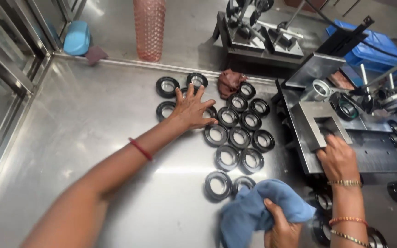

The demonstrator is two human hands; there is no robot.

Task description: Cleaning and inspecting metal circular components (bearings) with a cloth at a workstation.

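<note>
Nearest us, our right hand [281, 229] is fisted around a soft blue cloth [253, 211]. Across the steel table [93, 115], our left hand [191, 110] lies farther off, fingers spread, gripping nothing, on the black rings [240, 137] clustered mid-table. They look stiff, light and smooth, so we judge the outer rim the best hold. To the right, a bangled hand [338, 158] touches a metal fixture [318, 119].

A steel table [93, 119] carries black rings [240, 137], a brown rag [229, 81] and a metal press [345, 138]

left hand [191, 110]: arm stretched forward, fingers splayed, palm down | right hand [281, 229]: fingers curled shut
</note>
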